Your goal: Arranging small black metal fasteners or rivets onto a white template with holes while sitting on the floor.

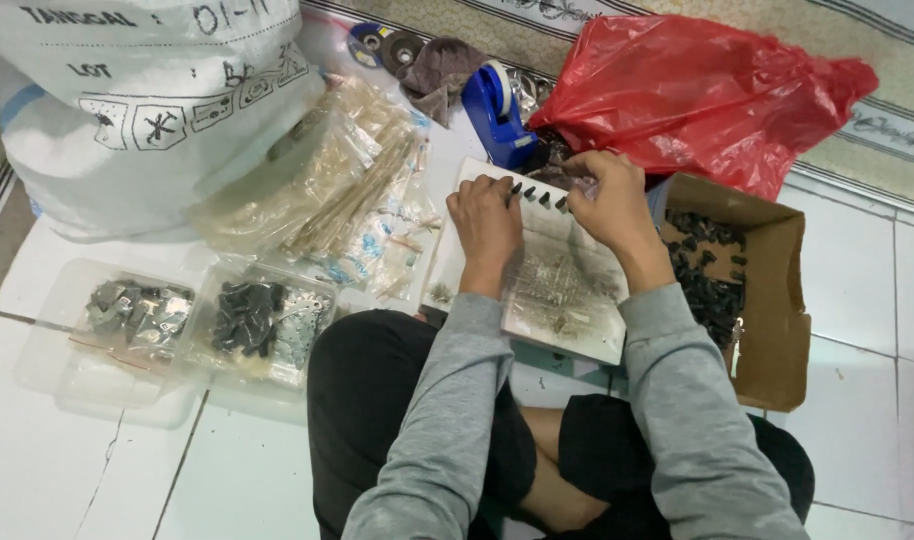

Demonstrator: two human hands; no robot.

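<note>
I sit cross-legged on a tiled floor with a white tray [587, 345] resting in front of my knees. A short row of small black parts [539, 197] lies along the tray's far edge. My left hand [485, 222] rests on the tray with its fingertips touching the left end of that row. My right hand [609, 203] is curled at the right end of the row, fingers pinched together on a small part that I cannot make out clearly. Tiny metal bits are scattered over the tray's middle.
A cardboard box [772, 300] of black parts stands at my right. A red plastic bag [697, 90] and a blue tape dispenser [497, 110] lie beyond the tray. Left are clear bags of thin sticks [352, 190], two clear containers [142, 315] of parts, and a large white sack [127, 100].
</note>
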